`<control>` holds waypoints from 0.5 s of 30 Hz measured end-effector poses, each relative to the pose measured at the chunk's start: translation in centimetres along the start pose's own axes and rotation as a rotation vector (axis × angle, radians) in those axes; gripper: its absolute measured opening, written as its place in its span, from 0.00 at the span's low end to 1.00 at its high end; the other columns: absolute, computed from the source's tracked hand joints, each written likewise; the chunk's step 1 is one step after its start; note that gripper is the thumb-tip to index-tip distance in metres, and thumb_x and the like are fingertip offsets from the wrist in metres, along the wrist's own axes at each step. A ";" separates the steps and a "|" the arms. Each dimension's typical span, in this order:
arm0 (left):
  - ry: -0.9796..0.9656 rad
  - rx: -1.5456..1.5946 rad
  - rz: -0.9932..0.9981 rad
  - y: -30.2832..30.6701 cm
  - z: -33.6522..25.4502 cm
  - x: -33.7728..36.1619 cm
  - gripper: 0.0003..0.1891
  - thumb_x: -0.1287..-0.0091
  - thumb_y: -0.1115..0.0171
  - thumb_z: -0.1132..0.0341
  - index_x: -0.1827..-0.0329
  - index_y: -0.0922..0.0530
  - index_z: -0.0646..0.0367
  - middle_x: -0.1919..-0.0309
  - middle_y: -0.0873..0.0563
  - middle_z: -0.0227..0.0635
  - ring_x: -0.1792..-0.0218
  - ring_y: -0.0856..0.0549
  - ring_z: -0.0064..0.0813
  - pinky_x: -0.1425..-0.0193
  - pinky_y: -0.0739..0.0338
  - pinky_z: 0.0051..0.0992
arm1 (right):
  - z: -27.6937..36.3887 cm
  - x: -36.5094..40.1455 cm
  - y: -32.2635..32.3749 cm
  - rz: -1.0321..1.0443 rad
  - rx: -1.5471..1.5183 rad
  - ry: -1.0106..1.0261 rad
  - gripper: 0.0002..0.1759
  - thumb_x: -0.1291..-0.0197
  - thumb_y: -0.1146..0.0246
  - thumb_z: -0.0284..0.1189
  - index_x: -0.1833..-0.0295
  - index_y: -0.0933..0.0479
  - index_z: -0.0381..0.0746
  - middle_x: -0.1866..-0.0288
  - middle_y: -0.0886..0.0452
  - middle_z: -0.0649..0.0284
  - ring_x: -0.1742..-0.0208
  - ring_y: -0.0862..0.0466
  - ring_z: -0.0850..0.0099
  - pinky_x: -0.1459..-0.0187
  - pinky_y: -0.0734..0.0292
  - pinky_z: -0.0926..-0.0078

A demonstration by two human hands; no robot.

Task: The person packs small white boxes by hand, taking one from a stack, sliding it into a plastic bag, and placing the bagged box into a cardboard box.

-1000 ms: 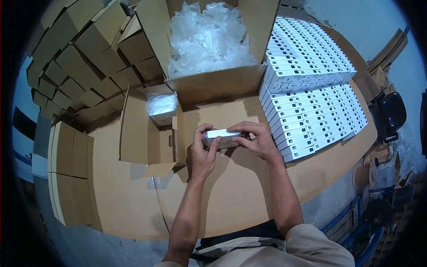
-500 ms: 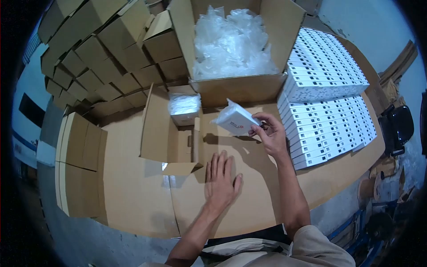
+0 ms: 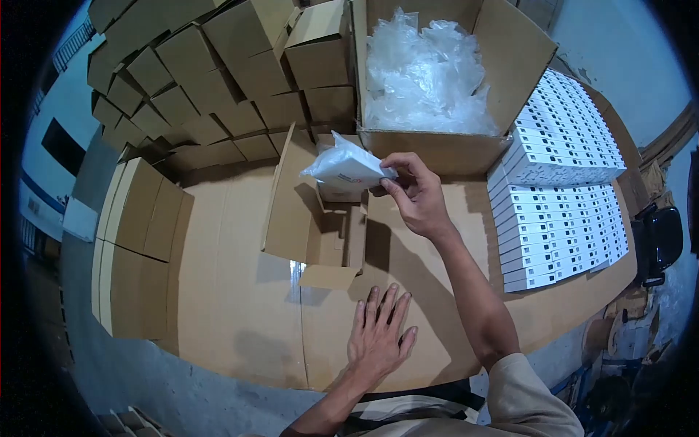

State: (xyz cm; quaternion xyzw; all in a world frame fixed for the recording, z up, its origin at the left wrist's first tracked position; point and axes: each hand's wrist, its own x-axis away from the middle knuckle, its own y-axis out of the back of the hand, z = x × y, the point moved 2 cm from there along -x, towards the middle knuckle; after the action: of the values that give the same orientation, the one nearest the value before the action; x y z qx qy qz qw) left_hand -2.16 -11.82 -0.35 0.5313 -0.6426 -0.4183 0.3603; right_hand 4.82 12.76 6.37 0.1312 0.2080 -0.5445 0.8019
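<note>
My right hand point(image 3: 419, 193) grips one end of a small white box point(image 3: 353, 169) in a clear plastic bag. The bagged box is held over an open cardboard carton point(image 3: 295, 207), above the carton's far end. Part of the carton's contents is hidden behind it; the near end shows bare cardboard inside. My left hand point(image 3: 380, 331) lies flat on the cardboard-covered table point(image 3: 240, 306), fingers spread, just in front of the carton's near flap. It holds nothing.
Behind the carton stands a large box point(image 3: 437, 153) full of clear plastic bags point(image 3: 429, 76). Stacked white boxes point(image 3: 561, 211) with dark square marks line the right side. Brown cartons point(image 3: 186, 65) are piled at the back left, and more cartons point(image 3: 138, 247) stand at the left edge.
My right hand has carried the bagged white box left, from beside the carton to over it. The left hand stays flat on the table. The camera view has shifted a little.
</note>
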 end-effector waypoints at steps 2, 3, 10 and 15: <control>-0.003 0.008 -0.010 0.1 0.2 0.0 0.37 0.26 0.42 0.46 0.16 0.37 0.50 0.16 0.41 0.43 0.18 0.42 0.55 0.17 0.49 0.58 | 0.2 -0.1 0.3 0.055 0.133 -0.047 0.15 0.32 0.37 0.13 0.43 0.23 0.36 0.52 0.16 0.60 0.52 0.13 0.74 0.52 0.13 0.73; -0.006 0.014 -0.016 0.1 0.2 0.0 0.38 0.26 0.41 0.46 0.16 0.37 0.50 0.16 0.40 0.43 0.18 0.42 0.55 0.17 0.49 0.58 | 0.5 -0.2 0.4 0.082 0.202 -0.069 0.15 0.32 0.37 0.12 0.43 0.23 0.36 0.52 0.16 0.59 0.53 0.13 0.73 0.53 0.13 0.73; -0.005 0.016 -0.019 0.5 0.2 -0.3 0.37 0.27 0.41 0.46 0.18 0.35 0.50 0.18 0.37 0.43 0.19 0.40 0.54 0.17 0.48 0.57 | 1.9 -1.7 0.0 0.215 0.408 0.131 0.17 0.35 0.34 0.14 0.43 0.22 0.37 0.49 0.16 0.54 0.51 0.12 0.59 0.54 0.16 0.62; -0.015 0.007 -0.044 0.5 0.2 -0.4 0.35 0.27 0.40 0.46 0.20 0.32 0.51 0.18 0.36 0.43 0.20 0.39 0.54 0.18 0.46 0.56 | 1.9 -2.4 -0.4 0.294 0.523 0.167 0.15 0.36 0.34 0.16 0.44 0.22 0.37 0.50 0.17 0.53 0.51 0.14 0.50 0.53 0.17 0.54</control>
State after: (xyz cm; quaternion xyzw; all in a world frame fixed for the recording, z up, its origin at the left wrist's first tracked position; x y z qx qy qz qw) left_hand -2.44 -11.37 0.00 0.5436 -0.6348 -0.4278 0.3443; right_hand 4.04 13.71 9.20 0.4062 0.1048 -0.4451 0.7912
